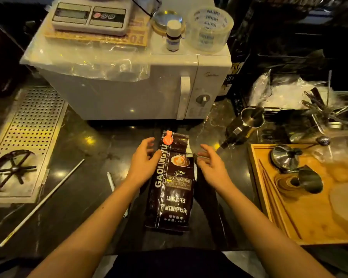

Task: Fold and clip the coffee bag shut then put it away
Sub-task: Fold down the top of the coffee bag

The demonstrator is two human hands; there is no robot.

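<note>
A dark brown coffee bag (174, 183) printed GAOLINGYU lies flat on the black counter in front of me, its top end pointing away. An orange clip (167, 138) sits on the bag's far left corner. My left hand (144, 160) rests against the bag's left edge, fingers spread. Along the right edge near the top, my right hand (211, 163) hovers with fingers apart, its fingertips at or just off the bag. Neither hand grips anything.
A white microwave (141, 81) stands right behind the bag, with a scale (90, 15), small bottle (172, 36) and tape roll (210, 29) on top. A perforated metal drip tray (24, 141) lies left. A wooden tray (301, 223) with steel pitchers sits right. A long white straw (42, 201) lies on the counter.
</note>
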